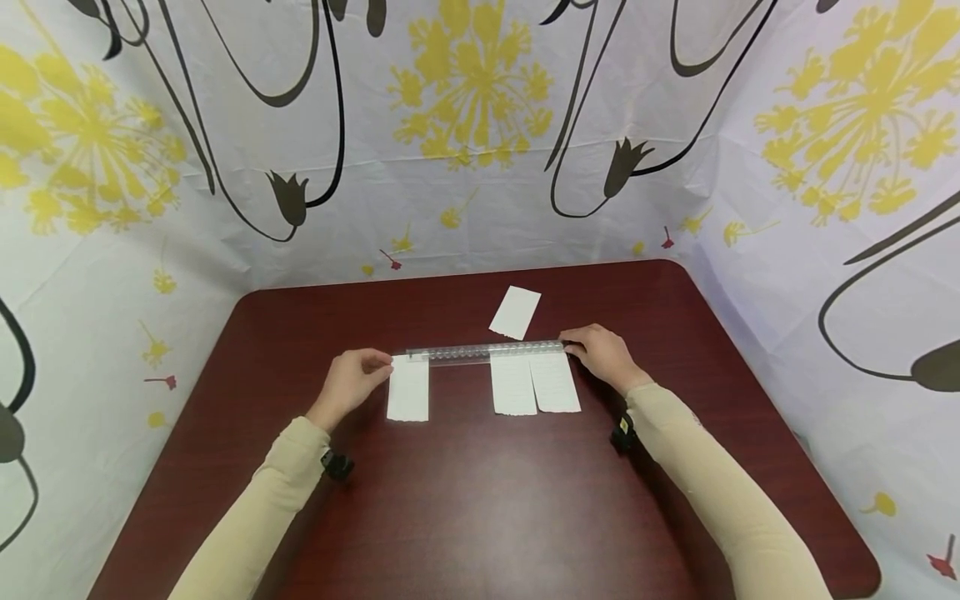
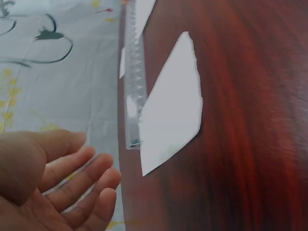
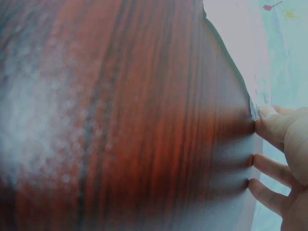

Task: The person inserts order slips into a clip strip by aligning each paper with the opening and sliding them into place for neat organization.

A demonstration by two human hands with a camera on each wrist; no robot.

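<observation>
Watch the clear strip (image 1: 461, 354) betw. your hands: if your R hand (image 1: 606, 357), pinching its R end, tugs unevenly, it'd prob. swing & skew the white slips (image 1: 513, 387) along it, esp. w/ your L hand (image 1: 349, 380), fingers loosely spread, just beside its L end, apparently not anchoring.

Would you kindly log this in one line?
left hand: near clear strip; right hand: holds strip; three paper slips: along strip; fourth slip: beyond strip

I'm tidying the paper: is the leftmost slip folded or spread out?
Spread out: the leftmost slip shows a broad, uncreased face in the head and left wrist views.
</observation>
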